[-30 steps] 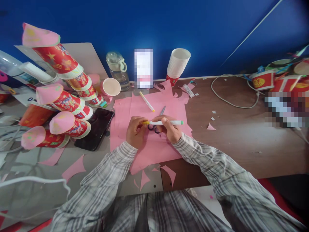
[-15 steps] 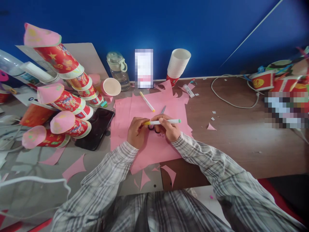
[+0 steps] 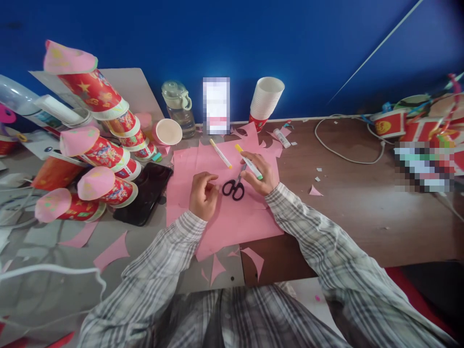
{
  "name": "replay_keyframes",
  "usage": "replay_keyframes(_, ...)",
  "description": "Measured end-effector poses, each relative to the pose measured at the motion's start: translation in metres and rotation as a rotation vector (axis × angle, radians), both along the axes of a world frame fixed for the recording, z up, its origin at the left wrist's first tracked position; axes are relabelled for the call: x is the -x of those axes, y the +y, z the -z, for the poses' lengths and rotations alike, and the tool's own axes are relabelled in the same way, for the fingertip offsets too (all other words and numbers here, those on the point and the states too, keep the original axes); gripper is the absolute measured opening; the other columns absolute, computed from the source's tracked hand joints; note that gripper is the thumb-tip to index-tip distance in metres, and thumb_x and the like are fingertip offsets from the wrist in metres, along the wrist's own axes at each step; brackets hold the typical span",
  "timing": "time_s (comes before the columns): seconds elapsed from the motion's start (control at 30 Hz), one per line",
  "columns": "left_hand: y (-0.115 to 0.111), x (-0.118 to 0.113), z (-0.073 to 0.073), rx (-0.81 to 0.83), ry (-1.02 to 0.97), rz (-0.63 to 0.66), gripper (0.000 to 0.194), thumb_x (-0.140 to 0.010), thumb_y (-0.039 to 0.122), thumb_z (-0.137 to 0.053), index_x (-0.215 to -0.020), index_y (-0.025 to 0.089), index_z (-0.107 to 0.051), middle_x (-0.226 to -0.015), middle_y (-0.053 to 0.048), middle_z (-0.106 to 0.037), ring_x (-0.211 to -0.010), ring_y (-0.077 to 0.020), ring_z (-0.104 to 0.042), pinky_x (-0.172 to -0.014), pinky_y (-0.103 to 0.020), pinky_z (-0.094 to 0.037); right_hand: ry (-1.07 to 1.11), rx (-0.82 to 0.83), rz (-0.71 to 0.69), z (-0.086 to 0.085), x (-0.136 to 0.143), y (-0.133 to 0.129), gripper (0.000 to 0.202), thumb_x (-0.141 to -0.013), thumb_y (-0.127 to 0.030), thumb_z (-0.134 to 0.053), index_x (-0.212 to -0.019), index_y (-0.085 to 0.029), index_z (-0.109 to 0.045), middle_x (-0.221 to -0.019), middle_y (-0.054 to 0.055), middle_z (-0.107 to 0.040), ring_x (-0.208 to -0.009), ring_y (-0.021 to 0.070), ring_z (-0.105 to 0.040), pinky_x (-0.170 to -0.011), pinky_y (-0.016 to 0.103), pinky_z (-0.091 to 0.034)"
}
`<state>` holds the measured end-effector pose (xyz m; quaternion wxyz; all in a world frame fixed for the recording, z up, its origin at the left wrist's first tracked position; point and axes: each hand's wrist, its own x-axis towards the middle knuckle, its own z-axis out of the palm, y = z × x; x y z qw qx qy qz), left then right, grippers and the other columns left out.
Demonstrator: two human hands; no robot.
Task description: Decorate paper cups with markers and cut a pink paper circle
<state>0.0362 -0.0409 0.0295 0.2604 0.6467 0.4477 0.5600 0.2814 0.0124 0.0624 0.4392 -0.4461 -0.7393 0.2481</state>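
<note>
In my right hand [image 3: 264,171] is a slim white marker [image 3: 255,169] with one yellow end and one green end, tilted over the pink paper [image 3: 228,222]. My left hand [image 3: 203,195] rests at the paper's left part, fingers loosely curled with a gap at the thumb and nothing visible in it. Black-handled scissors [image 3: 234,189] lie between the hands, their blades partly behind the right fingers. Farther back on the paper lies a second marker [image 3: 221,153], white with yellowish ends.
Red paper cups with pink cone tops [image 3: 96,145] and a black phone [image 3: 143,198] are at left. Behind stand a water bottle [image 3: 178,108], a lit, blurred screen [image 3: 216,106] and stacked cups [image 3: 267,99]. A glue stick [image 3: 282,138] and cable [image 3: 339,155] lie right.
My right hand has moved right and slightly away with the marker, turning it from level to slanted. My left hand has let go of the marker's yellow end. The scissors' handles are now uncovered.
</note>
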Motion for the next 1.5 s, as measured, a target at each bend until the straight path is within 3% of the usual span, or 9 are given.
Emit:
replay_keyframes(0.13,0.0,0.003,-0.005,-0.073,0.076,0.018,0.017,-0.106,0.026,-0.068,-0.119,0.02,-0.078,-0.117,-0.01,-0.07,-0.092,-0.0183,-0.072,-0.081,-0.032,-0.065,-0.212,-0.048,0.019,0.017,-0.006,0.015,0.095,-0.096,-0.082,-0.064,-0.158,-0.011,-0.066,-0.137,0.025,-0.081,-0.132,0.0417,-0.072,-0.122,0.069,-0.055)
replay_keyframes(0.27,0.002,0.006,-0.007,-0.103,0.164,0.0,0.019,-0.11,0.031,-0.064,-0.119,0.02,-0.076,-0.116,-0.011,-0.073,-0.1,-0.0209,-0.073,-0.085,-0.033,-0.066,-0.319,-0.032,0.074,0.028,-0.007,0.021,0.092,-0.093,-0.057,-0.074,-0.167,-0.006,-0.055,-0.145,0.027,-0.078,-0.14,0.0408,-0.07,-0.129,0.066,-0.053)
replay_keyframes(0.5,0.01,0.031,-0.013,-0.041,0.568,-0.037,0.024,-0.105,0.027,-0.066,-0.124,0.019,-0.079,-0.125,-0.016,-0.078,-0.121,-0.0306,-0.076,-0.116,-0.052,-0.063,-0.322,-0.214,0.14,0.014,-0.009,0.011,0.049,-0.107,-0.04,-0.056,-0.138,-0.01,-0.078,-0.113,0.02,-0.085,-0.11,0.0323,-0.076,-0.109,0.054,-0.062)
replay_keyframes(0.6,0.011,0.045,-0.014,0.064,0.804,-0.059,0.037,-0.103,0.031,-0.069,-0.138,0.02,-0.079,-0.15,-0.021,-0.075,-0.145,-0.0392,-0.069,-0.13,-0.065,-0.052,-0.313,-0.299,0.03,0.005,-0.002,0.0,0.041,-0.11,-0.037,-0.054,-0.124,-0.014,-0.085,-0.105,0.016,-0.085,-0.102,0.0293,-0.077,-0.102,0.051,-0.062)
replay_keyframes(0.73,0.002,0.052,-0.02,0.152,1.02,-0.062,0.046,-0.107,0.037,-0.066,-0.149,0.024,-0.076,-0.166,-0.02,-0.07,-0.166,-0.0486,-0.053,-0.136,-0.078,-0.039,-0.39,-0.324,-0.204,0.004,0.018,-0.017,0.036,-0.108,-0.041,-0.063,-0.124,-0.019,-0.086,-0.121,0.016,-0.088,-0.12,0.0322,-0.077,-0.111,0.055,-0.061)
replay_keyframes(0.9,-0.017,0.044,-0.036,0.171,1.122,-0.054,0.038,-0.105,0.036,-0.072,-0.139,0.025,-0.081,-0.161,-0.019,-0.074,-0.163,-0.0505,-0.055,-0.135,-0.08,-0.038,-0.506,-0.342,-0.351,0.008,0.026,-0.035,0.048,-0.109,-0.059,-0.064,-0.127,-0.02,-0.086,-0.125,0.016,-0.09,-0.133,0.037,-0.075,-0.119,0.061,-0.059)
replay_keyframes(1.17,-0.036,0.044,-0.044,0.051,1.145,0.064,0.02,-0.1,0.032,-0.08,-0.118,0.023,-0.082,-0.127,-0.014,-0.077,-0.137,-0.041,-0.069,-0.131,-0.07,-0.048,-0.476,-0.251,-0.353,0.005,0.004,-0.06,0.041,-0.11,-0.056,-0.067,-0.12,-0.02,-0.086,-0.124,0.018,-0.089,-0.125,0.0321,-0.082,-0.11,0.051,-0.067)
replay_keyframes(1.33,-0.041,0.048,-0.051,0.06,1.131,0.215,0.019,-0.099,0.031,-0.082,-0.116,0.023,-0.081,-0.121,-0.013,-0.072,-0.112,-0.0355,-0.071,-0.111,-0.058,-0.062,-0.511,-0.155,-0.344,-0.002,0.0,-0.071,0.034,-0.107,-0.053,-0.072,-0.119,-0.026,-0.087,-0.125,0.015,-0.089,-0.125,0.0324,-0.083,-0.113,0.053,-0.067)
replay_keyframes(1.5,-0.053,0.045,-0.054,0.055,1.069,0.376,0.023,-0.101,0.037,-0.081,-0.123,0.027,-0.083,-0.11,-0.011,-0.075,-0.102,-0.0346,-0.073,-0.093,-0.05,-0.065,-0.458,-0.238,-0.358,-0.001,-0.012,-0.071,0.033,-0.109,-0.047,-0.067,-0.114,-0.021,-0.086,-0.112,0.017,-0.089,-0.114,0.0322,-0.084,-0.105,0.052,-0.069)
